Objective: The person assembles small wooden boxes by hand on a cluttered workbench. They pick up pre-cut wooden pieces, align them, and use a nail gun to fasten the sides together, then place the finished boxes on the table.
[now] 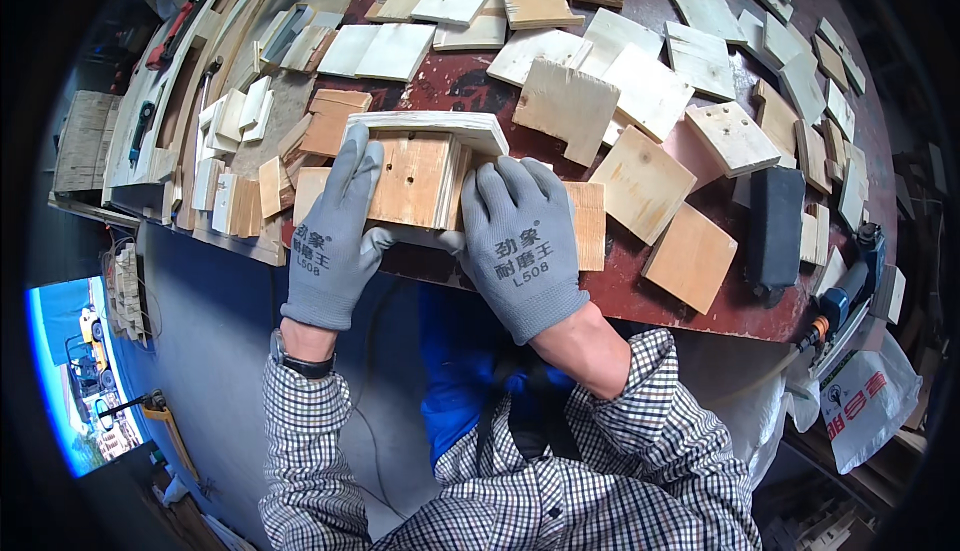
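Between my hands, at the near edge of the dark red table, is a small wooden box-like piece (412, 179). Its front is light brown with dark knots or holes, and a pale board (440, 123) lies across its far upper side. My left hand (332, 236), in a grey glove, grips the left side, fingers up along it and thumb low. The grey-gloved right hand (520, 246) closes over the right side, fingertips bent against it. The underside and the inside are hidden. A light brown wood piece (587, 226) lies just right of my right hand.
Many loose wooden boards (643, 183) cover the red table (640, 301). On the right are a dark block (775, 226), a blue air tool (850, 286) with a hose, and a white plastic bag (870, 401). Stacked wood offcuts (240, 206) and a red-handled tool (180, 36) are on the left.
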`<control>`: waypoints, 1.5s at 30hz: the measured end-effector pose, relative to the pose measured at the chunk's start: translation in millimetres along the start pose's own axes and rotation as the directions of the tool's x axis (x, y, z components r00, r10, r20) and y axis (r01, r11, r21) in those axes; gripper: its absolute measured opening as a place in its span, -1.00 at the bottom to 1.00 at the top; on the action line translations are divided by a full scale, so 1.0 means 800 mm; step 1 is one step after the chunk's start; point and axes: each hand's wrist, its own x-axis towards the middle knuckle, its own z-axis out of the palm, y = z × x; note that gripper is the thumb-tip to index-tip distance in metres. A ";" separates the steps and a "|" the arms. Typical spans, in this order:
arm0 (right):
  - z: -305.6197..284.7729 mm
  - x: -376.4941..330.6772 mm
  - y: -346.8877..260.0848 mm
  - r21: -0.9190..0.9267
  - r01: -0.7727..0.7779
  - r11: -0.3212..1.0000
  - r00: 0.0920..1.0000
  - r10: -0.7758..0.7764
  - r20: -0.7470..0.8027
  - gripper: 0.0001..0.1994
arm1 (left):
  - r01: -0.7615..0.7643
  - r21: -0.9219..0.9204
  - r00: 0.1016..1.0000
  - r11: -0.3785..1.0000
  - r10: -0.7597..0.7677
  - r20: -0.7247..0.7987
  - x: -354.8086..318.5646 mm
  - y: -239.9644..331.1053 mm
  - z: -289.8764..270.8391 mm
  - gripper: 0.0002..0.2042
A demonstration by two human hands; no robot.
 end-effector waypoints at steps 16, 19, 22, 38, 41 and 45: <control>-0.001 -0.004 0.008 0.005 0.027 1.000 0.999 -0.027 0.026 -0.33 | 0.085 -0.282 0.996 0.956 -0.089 -0.003 -0.003 0.001 -0.001 -0.04; -0.008 0.001 -0.004 -0.016 0.003 1.000 0.998 -0.002 0.058 -0.32 | 0.203 -0.223 0.977 0.953 -0.213 -0.018 -0.013 0.008 -0.007 -0.03; 0.000 0.002 -0.001 -0.029 -0.002 1.000 1.000 0.003 0.022 -0.36 | 0.190 -0.202 0.980 0.961 -0.198 -0.018 -0.016 -0.002 0.006 -0.05; 0.015 0.000 -0.005 -0.106 0.019 0.994 0.999 -0.022 -0.030 -0.49 | 0.279 -0.240 0.959 0.930 -0.283 0.019 -0.016 0.001 0.009 -0.10; 0.009 0.000 -0.014 -0.127 0.012 0.992 1.000 -0.008 0.029 -0.53 | 0.134 -0.176 0.985 0.975 -0.151 -0.084 -0.019 -0.013 0.026 -0.15; 0.005 0.003 -0.014 -0.133 0.043 0.990 0.999 -0.042 0.012 -0.50 | 0.133 -0.142 0.973 0.981 -0.157 -0.170 -0.017 -0.012 0.037 -0.15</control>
